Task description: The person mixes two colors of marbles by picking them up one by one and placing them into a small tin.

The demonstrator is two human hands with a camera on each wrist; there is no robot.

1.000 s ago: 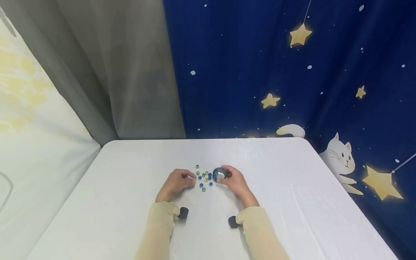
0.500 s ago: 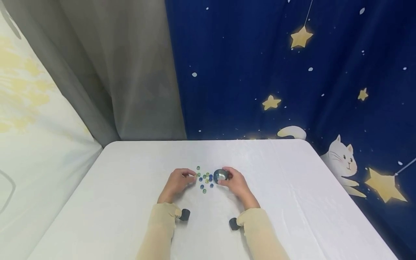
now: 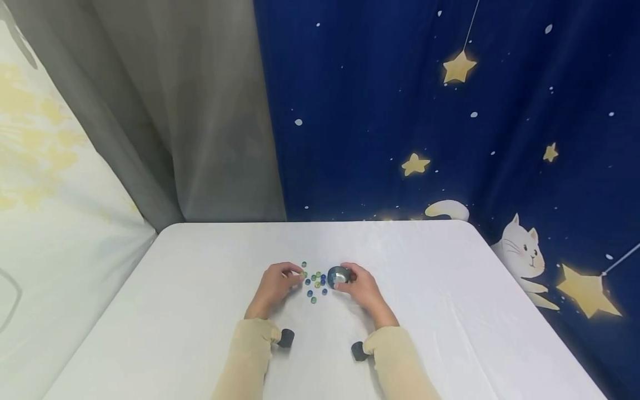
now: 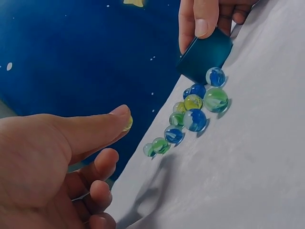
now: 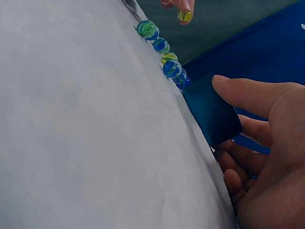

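A pick-up looks like the step in hand: the left hand [image 4: 47, 160] pinches a yellow marble [image 4: 128, 125] between thumb and finger — apparently clear of the white tabletop [image 3: 190, 339] — while the right hand [image 5: 285, 145] grips a small teal cup [image 5: 212, 114] just beside the loose marbles [image 4: 177, 119]. The next move likely calls for a firm pinch on the slick little ball, a steady cup and care not to scatter its neighbours.
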